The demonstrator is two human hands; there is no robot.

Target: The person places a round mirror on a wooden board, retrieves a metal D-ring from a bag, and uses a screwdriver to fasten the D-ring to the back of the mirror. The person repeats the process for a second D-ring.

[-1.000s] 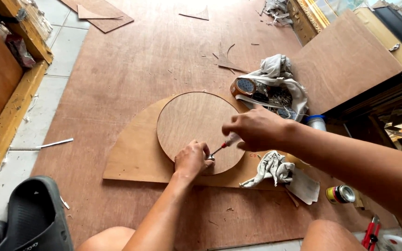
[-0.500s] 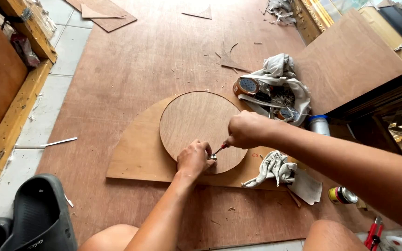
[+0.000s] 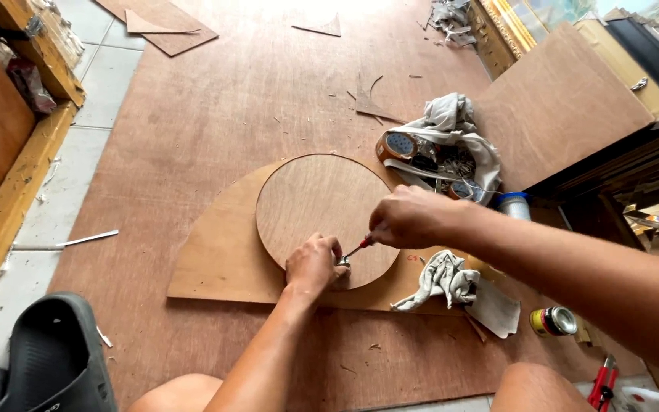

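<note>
Workshop floor, covered by large plywood sheet (image 3: 215,114); offcuts and shavings scattered toward far edge. Landmark: round wooden disc (image 3: 318,210), lying flat on a half-round board (image 3: 215,255), overlapping its curved top.

Left hand (image 3: 314,263) closed at near-right rim of disc, fingertips pinching a small metal fitting (image 3: 342,262) against the wood, probably to keep it from shifting. Right hand (image 3: 409,217) curled shut around red-handled screwdriver (image 3: 361,245), shaft angled down-left so tip meets the fitting; grip high on handle, likely for turning. Whether tip is seated in a screw: too small to tell.

Right of disc: crumpled grey rag (image 3: 440,278), just beside board edge, within easy reach. Beyond disc, far-right: cloth bundle with tape roll (image 3: 400,145) and small parts. Further right, near-side: small can (image 3: 552,321) lying on its side, red pliers handles (image 3: 602,381). Left of disc, well apart: black sandal (image 3: 51,355), thin metal strip (image 3: 78,240) on tile. Leaning plywood panel (image 3: 566,107) far right.
</note>
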